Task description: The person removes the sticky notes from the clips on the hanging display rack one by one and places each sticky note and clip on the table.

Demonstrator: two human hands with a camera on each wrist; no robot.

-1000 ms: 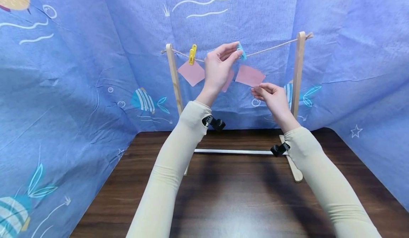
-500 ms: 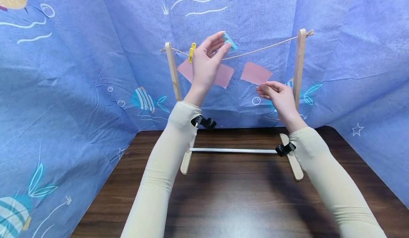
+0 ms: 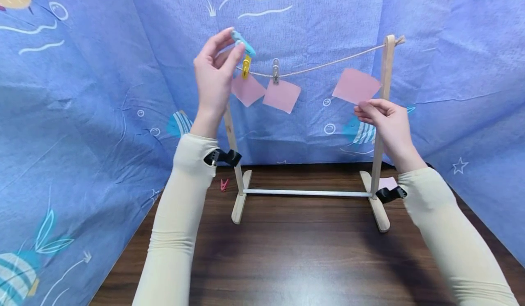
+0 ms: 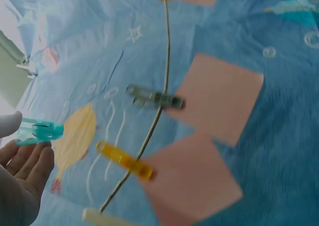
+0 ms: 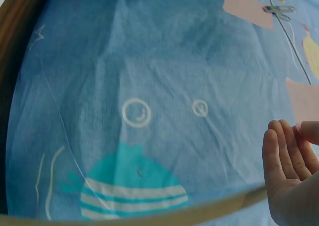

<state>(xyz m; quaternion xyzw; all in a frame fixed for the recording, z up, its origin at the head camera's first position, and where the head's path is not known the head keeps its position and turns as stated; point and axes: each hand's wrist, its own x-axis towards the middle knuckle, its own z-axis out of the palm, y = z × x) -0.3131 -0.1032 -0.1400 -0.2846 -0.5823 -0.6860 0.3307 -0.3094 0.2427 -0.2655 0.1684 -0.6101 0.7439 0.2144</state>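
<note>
In the head view, the left grip (image 3: 214, 75) was clamped on the blue clip (image 3: 244, 43), above the cord's left part; the cord (image 3: 348, 59) ran to the top of the stand (image 3: 387, 64). The right grip (image 3: 389, 126) pinched the loose note (image 3: 356, 85) by its lower edge, below the cord's right part. On the cord sat the yellow clip (image 3: 246, 67) and the grey clip (image 3: 276, 72), with the left note (image 3: 248, 91) and the middle note (image 3: 282, 97) hanging beneath. Well below the cord, the red clip (image 3: 224, 185) lay on the desk (image 3: 295, 251), to the left. In the left wrist view, the blue clip was pinched, well apart from the cord. In the right wrist view, the right grip was closed on the loose note, partly out of view near the cord
</note>
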